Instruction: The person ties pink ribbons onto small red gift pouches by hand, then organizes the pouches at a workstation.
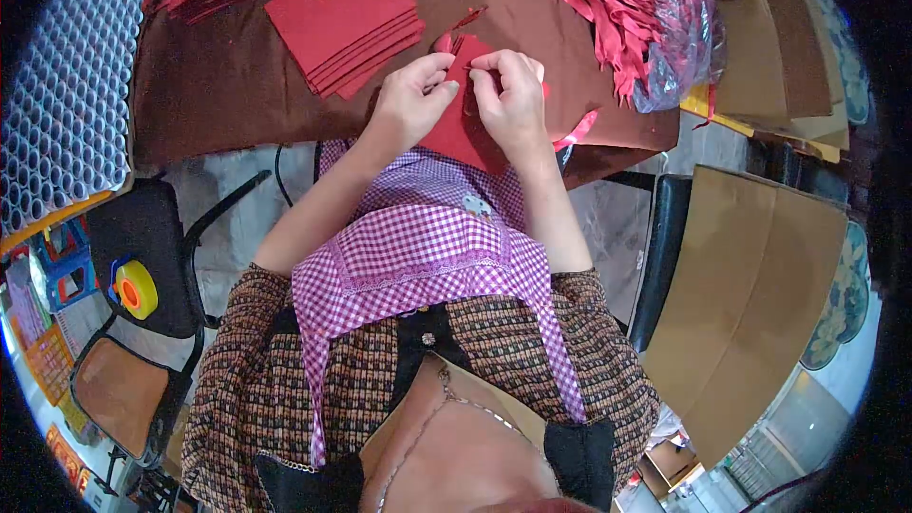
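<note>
As I look down through the head camera, my left hand (413,97) and right hand (513,100) sit close together, both pinching a red pouch (463,138) at the table (218,85) edge. A stack (342,19) of red pouches lies just beyond.

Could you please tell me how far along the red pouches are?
Seemingly done: a stack of red pouches on the table. In hand: the left hand and right hand pinch one red pouch at its top. Probably left: the bag of red straps looks well filled.
</note>
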